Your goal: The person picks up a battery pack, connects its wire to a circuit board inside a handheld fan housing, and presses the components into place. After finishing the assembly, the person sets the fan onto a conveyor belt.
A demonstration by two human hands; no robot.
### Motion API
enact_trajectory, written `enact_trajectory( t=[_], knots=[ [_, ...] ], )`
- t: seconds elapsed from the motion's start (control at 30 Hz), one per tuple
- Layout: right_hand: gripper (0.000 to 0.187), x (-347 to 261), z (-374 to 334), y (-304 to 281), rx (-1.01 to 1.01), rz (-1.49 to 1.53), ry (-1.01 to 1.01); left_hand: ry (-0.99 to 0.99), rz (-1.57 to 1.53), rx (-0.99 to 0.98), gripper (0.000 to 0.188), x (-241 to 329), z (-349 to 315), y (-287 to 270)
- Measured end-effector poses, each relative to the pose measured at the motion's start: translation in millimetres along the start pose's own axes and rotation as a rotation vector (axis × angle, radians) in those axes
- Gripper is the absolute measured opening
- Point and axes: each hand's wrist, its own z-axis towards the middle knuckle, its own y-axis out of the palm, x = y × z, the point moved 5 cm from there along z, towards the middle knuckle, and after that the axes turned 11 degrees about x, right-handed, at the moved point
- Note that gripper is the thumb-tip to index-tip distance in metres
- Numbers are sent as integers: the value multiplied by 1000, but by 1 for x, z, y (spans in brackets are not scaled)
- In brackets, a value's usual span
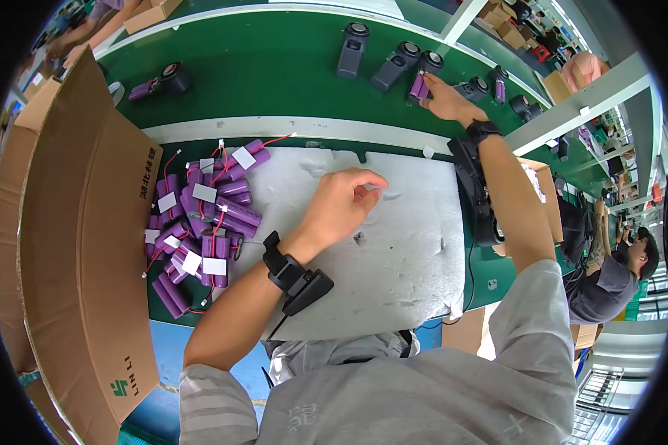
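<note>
My right hand (453,101) reaches out to the far green surface. Its fingers and thumb close about the lower part of a dark grey handheld device (429,61), where a purple battery pack (418,87) shows. Over a white foam pad (416,245) hovers my left hand (340,206), loosely curled, thumb apart from the index finger, with nothing visible in it. To its left lies a heap of purple battery packs (234,213) with red wires and white tabs.
More dark devices (352,50) stand or lie along the green conveyor belt (274,74). A tall cardboard box (89,222) walls off the left side. A black device (471,185) sits under my right forearm. White posts (586,111) and a seated co-worker (608,285) are at the right.
</note>
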Motion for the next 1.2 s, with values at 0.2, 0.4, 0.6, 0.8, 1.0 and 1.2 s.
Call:
enact_trajectory(
  t=[0.2, 0.4, 0.6, 0.8, 1.0, 1.2],
  knots=[
    [57, 12, -39, -94, -172, 163, 233, 50, -12, 15, 13, 3, 1, 0],
    [52, -29, -131, -97, -367, 175, 190, 84, -15, 3, 13, 6, -1, 2],
    [54, -44, -161, -63, -274, 43, 163, 87, 15, -51, 13, 10, -3, 6],
    [51, -46, -160, -61, -304, 93, 253, 88, 27, -60, 13, 10, -4, 4],
    [47, -44, -162, -61, -213, 97, 260, 98, 28, -62, 14, 12, -4, 4],
    [46, -44, -163, -56, -158, 103, 238, 102, 14, -49, 14, 10, -3, 5]
  ],
)
